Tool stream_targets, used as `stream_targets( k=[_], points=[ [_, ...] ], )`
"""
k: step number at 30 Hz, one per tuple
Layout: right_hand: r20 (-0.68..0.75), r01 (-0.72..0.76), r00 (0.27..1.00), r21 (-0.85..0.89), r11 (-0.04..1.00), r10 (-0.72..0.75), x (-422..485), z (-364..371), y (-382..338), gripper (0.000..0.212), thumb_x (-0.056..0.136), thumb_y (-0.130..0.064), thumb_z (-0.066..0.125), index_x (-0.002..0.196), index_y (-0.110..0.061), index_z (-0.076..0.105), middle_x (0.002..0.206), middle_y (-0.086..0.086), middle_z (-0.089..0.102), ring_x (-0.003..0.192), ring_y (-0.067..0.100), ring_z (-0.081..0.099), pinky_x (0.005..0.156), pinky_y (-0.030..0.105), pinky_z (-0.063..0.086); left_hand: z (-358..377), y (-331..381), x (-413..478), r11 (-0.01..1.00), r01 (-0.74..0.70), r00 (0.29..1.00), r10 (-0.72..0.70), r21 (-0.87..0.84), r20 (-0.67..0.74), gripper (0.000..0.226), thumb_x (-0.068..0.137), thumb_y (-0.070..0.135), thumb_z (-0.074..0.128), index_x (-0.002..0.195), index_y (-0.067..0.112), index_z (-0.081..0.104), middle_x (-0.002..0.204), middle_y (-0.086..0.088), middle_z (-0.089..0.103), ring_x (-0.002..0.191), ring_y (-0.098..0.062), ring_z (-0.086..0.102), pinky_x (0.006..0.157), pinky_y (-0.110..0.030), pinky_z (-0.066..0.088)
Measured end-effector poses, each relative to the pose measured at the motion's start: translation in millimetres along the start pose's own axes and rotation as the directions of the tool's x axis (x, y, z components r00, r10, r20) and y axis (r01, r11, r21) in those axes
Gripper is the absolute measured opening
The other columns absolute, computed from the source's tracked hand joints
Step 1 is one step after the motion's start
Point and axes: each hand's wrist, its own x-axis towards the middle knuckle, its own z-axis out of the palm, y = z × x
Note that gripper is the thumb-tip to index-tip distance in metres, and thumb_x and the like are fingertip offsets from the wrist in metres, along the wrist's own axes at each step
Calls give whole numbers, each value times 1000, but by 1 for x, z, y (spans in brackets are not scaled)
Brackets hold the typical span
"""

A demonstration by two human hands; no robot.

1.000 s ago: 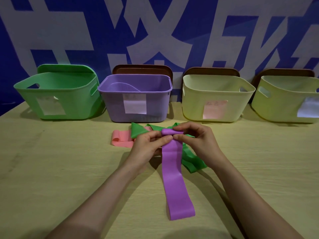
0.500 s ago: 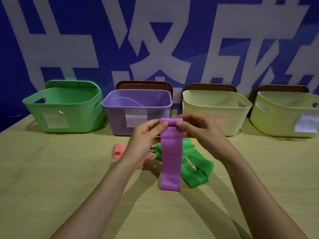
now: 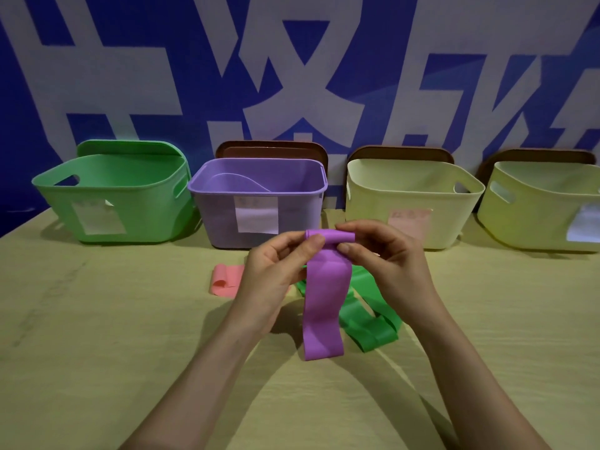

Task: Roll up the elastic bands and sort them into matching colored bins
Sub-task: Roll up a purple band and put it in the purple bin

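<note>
The left hand (image 3: 276, 271) and right hand (image 3: 386, 264) are holding the purple band (image 3: 326, 303) up over the desk (image 3: 97, 336), just in front of the purple bin (image 3: 220, 216). The fingers (image 3: 350, 227) of both hands are curling round its top end, which is wound into a small roll, with the thumbs pinching it from the near side. The rest of it is hanging straight down, and I cannot tell whether its lower loop is touching the desk. Behind it the green band (image 3: 370, 323) is lying crumpled on the desk. The pink band (image 3: 225, 280) is lying to the left, partly hidden by the left hand. Standing in the back row with the purple bin are a green bin (image 3: 113, 196), a cream bin (image 3: 373, 206) and a yellow bin (image 3: 535, 222), each carrying a paper label
</note>
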Motion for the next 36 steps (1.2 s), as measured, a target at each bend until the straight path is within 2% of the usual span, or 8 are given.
stream_targets(
  k=[5, 9, 14, 21, 25, 30, 34, 36],
  points=[
    [56, -11, 998, 11, 1000, 11, -1, -4, -1, 30, 75, -3, 70, 101, -18, 69, 92, -9, 73, 89, 6, 66, 78, 18, 52, 1, 0, -3, 998, -50, 999, 50, 29, 6, 28, 79, 17, 66, 103, 4, 70, 92, -16, 71, 66, -11, 64, 56, -17, 49],
    [176, -218, 966, 145, 965, 191, -1, -12, 0, 36, 78, -14, 72, 113, -18, 65, 105, 3, 70, 97, 15, 66, 81, 26, 54, -2, -1, -2, 984, -118, 993, 119, 134, 2, 24, 73, 15, 70, 97, 19, 71, 91, 0, 75, 85, -11, 69, 74, -21, 54],
    [84, -185, 980, 29, 982, 182, 0, -5, 1, 18, 76, -23, 65, 92, -15, 70, 81, -5, 71, 78, 5, 66, 66, 19, 53, -1, -1, -3, 929, -221, 974, 225, 296, 22, 31, 80, -1, 69, 95, 25, 71, 91, 9, 74, 90, -6, 68, 80, -19, 52],
    [-3, -103, 995, 4, 995, 103, 0, -2, 3, 25, 70, -21, 69, 94, -16, 69, 84, -8, 73, 83, 5, 65, 73, 19, 53, 1, -3, -4, 994, 20, 999, -24, 108, 44, 39, 68, 18, 74, 107, 14, 67, 100, -5, 72, 94, -19, 68, 75, -25, 54],
    [4, -75, 997, -11, 997, 75, -1, -1, 4, 24, 68, -18, 71, 91, -19, 70, 85, -10, 73, 84, 4, 65, 74, 18, 53, 2, 0, -4, 996, 14, 1000, -15, 88, 9, 31, 69, 26, 70, 98, 13, 70, 90, -6, 74, 84, -20, 70, 73, -26, 56],
    [60, -66, 996, 9, 998, 65, -1, -5, 1, 25, 66, -10, 73, 90, -12, 70, 92, -6, 72, 93, 9, 67, 80, 18, 52, -1, -2, -3, 990, -53, 999, 53, 129, 0, 29, 70, 22, 72, 99, 14, 72, 98, -9, 73, 94, -23, 69, 83, -36, 55],
    [71, -140, 988, 21, 990, 138, -1, -5, -2, 40, 68, -18, 72, 108, -12, 65, 99, 0, 69, 92, 9, 66, 80, 21, 54, 1, -4, -3, 988, -94, 996, 92, 122, 19, 21, 77, 7, 69, 94, 19, 70, 91, 2, 74, 83, -7, 68, 61, -11, 48],
    [71, -188, 980, 0, 982, 188, -1, -4, -1, 38, 71, -29, 68, 106, -13, 65, 95, 2, 69, 86, 9, 65, 77, 23, 54, 1, -4, -3, 983, -127, 992, 124, 134, 32, 23, 79, -1, 66, 96, 15, 69, 91, 1, 73, 84, -8, 68, 62, -10, 48]
  ],
)
